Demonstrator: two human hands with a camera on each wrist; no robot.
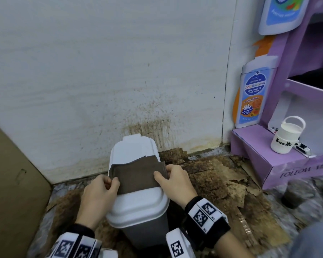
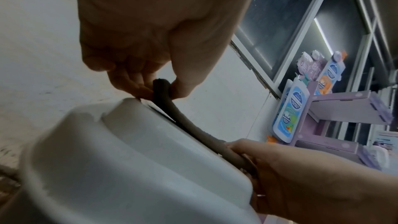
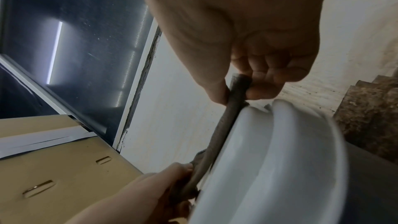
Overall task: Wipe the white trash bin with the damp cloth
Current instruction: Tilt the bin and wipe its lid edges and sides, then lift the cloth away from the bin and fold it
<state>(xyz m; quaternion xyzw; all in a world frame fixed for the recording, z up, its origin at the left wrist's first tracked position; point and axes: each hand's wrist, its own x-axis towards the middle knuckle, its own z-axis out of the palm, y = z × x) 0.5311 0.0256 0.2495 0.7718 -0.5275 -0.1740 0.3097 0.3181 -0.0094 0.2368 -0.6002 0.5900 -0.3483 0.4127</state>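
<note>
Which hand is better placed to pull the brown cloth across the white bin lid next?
Probably the right hand: it pinches the brown cloth at the white lid's edge, beside open floor. The left hand pinches the opposite end, nearer the cardboard box.

A bottle cutout (image 1: 253, 94) is showing "FOLLOW ME Anti-Bacterial KIDS HEAD TO TOE WASH"; the purple stand (image 1: 294, 170) below it is reading "FOLLOW ME".
</note>
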